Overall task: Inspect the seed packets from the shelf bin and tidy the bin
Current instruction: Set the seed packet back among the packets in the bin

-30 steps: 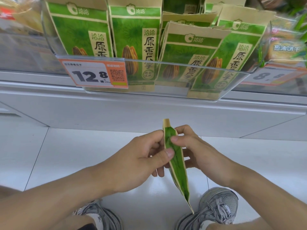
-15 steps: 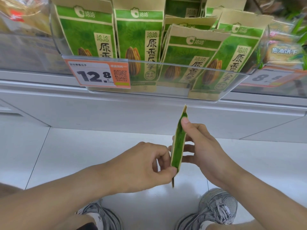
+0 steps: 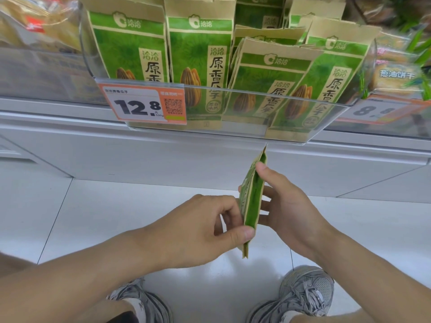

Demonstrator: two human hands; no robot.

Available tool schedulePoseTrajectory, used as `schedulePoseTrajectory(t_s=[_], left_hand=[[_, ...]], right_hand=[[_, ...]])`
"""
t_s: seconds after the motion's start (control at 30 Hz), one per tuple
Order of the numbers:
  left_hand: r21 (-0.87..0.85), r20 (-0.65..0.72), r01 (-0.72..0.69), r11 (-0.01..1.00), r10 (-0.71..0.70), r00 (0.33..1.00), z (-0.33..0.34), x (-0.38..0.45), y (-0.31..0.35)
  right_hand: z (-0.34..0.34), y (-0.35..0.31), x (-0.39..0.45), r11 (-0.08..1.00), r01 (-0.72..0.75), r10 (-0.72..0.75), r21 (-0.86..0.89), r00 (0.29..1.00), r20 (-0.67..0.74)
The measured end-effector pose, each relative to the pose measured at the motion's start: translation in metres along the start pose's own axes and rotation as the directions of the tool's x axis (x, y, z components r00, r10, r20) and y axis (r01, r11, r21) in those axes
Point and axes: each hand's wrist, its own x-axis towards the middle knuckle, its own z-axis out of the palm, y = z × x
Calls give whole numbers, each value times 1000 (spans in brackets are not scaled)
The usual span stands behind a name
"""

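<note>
Both hands are pinching one seed packet (image 3: 252,201) edge-on, the left hand (image 3: 200,231) at its lower edge and the right hand (image 3: 283,206) along its side, having tipped it upright toward the clear bin (image 3: 233,113), suggesting inspection is ending.

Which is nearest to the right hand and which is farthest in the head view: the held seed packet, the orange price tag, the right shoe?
1. Held seed packet: in the right hand itself, also pinched by the left hand.
2. Right shoe: on the floor below the hand.
3. Orange price tag: up left, on the bin's front.
</note>
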Motion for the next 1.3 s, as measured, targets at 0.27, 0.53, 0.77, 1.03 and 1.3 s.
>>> schedulePoseTrajectory(t_s=[0.27, 0.53, 0.77, 1.03, 1.3], left_hand=[[-96, -186, 8, 995, -26, 982, 4, 0, -10], [-242, -393, 58, 969, -152, 907, -1, 6, -8], [-579, -192, -73, 812, -49, 980, 15, 0, 15], [-644, -71, 26, 765, -94, 993, 19, 1, 10], [-591, -123, 90, 801, -200, 972, 23, 4, 6]], right_hand=[[7, 2, -8, 982, 74, -76, -173, 997, -8], [2, -1, -5, 941, 228, -230, -251, 973, 23], [11, 2, -14, 935, 340, -299, -100, 908, 294], [14, 4, -19, 933, 336, -288, -125, 910, 298], [13, 8, -23, 906, 351, -290, -235, 921, 259]])
